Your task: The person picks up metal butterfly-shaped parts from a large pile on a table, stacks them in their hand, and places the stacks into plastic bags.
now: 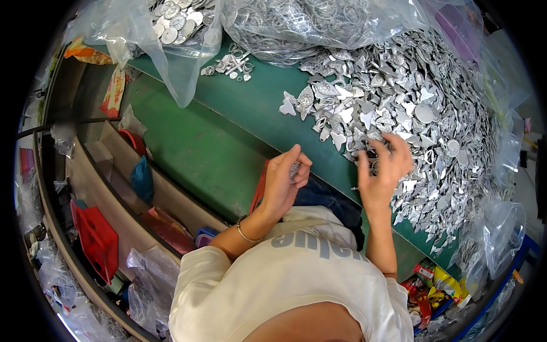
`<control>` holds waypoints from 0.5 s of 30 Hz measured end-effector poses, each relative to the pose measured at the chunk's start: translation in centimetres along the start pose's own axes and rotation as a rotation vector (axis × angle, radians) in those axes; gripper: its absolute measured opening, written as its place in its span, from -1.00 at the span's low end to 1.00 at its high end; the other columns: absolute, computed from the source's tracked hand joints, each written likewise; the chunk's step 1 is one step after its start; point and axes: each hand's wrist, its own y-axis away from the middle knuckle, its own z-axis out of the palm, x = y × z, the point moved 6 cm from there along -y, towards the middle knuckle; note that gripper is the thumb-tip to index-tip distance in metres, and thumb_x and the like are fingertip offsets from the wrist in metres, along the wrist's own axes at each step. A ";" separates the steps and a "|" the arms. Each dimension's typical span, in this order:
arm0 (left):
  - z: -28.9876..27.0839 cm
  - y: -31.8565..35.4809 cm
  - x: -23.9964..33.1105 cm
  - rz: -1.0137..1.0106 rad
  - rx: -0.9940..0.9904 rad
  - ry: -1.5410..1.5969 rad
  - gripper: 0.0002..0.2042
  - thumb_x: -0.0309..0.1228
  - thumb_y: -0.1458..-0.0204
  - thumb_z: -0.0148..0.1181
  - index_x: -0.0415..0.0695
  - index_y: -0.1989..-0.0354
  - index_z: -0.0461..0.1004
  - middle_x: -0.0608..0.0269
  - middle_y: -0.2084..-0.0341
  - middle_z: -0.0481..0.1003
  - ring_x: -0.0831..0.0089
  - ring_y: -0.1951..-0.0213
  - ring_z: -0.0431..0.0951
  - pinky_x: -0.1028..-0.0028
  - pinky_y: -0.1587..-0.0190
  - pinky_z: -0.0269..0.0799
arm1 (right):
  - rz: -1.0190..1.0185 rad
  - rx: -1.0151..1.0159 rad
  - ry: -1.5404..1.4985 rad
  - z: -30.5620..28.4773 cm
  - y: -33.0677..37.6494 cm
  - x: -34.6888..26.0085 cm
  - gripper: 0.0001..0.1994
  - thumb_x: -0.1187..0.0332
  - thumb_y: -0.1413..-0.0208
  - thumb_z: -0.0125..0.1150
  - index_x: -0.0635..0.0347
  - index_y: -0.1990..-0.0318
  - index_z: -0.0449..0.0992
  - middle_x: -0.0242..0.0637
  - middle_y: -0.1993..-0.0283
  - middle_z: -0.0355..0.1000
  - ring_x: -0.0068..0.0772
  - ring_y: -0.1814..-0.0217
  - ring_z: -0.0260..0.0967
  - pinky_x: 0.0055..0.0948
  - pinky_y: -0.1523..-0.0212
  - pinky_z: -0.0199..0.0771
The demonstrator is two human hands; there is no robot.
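My left hand (283, 181) is held up in front of the table edge, its fingers curled round a silver metal piece (294, 169), most of which the fingers cover. Over the near left side of a wide heap of silver metal charms (444, 108) is my right hand (386, 171). Its thumb and fingers are apart and bent, with the fingertips at the pieces; nothing shows in its grasp. The heap mixes flat butterfly-like shapes, round discs and ornate pendants. On the green table (250, 134), a small separate cluster of silver cross and ring pieces (233, 64) lies farther left.
Behind the heap sits a clear plastic bag (319, 25) full of silver pieces. Another bag at the far left holds round silver discs (174, 25). Grey-brown shelving (108, 188) with a red plastic container (96, 242) stands at left. Colourful packets (439, 285) lie at lower right.
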 end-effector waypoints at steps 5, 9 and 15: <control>0.2 0.0 0.1 -0.003 0.005 0.010 -0.73 -0.31 -0.14 -0.11 -0.23 0.50 0.34 0.38 0.76 0.16 0.66 0.69 0.11 0.66 0.67 0.01 | -0.046 -0.120 -0.064 1.7 0.3 -0.7 -0.73 0.42 0.24 0.29 0.12 0.29 0.44 -0.22 0.00 0.23 -0.05 -0.13 0.06 -0.12 -0.09 -0.11; 0.1 -0.1 0.0 -0.008 -0.010 0.007 -0.75 -0.31 -0.14 -0.11 -0.22 0.47 0.35 0.39 0.77 0.16 0.66 0.70 0.10 0.65 0.67 0.00 | -0.054 -0.175 -0.014 1.9 0.3 -0.6 -0.73 0.40 0.24 0.29 0.11 0.29 0.45 -0.25 0.02 0.23 -0.08 -0.13 0.06 -0.09 -0.11 -0.15; 0.1 -0.2 0.0 -0.021 -0.011 0.008 -0.75 -0.32 -0.14 -0.11 -0.22 0.47 0.35 0.39 0.77 0.16 0.66 0.70 0.10 0.64 0.67 0.00 | -0.060 -0.207 0.047 2.0 0.1 -0.8 -0.74 0.36 0.22 0.29 0.12 0.29 0.44 -0.27 0.04 0.24 -0.12 -0.12 0.07 -0.01 -0.13 -0.20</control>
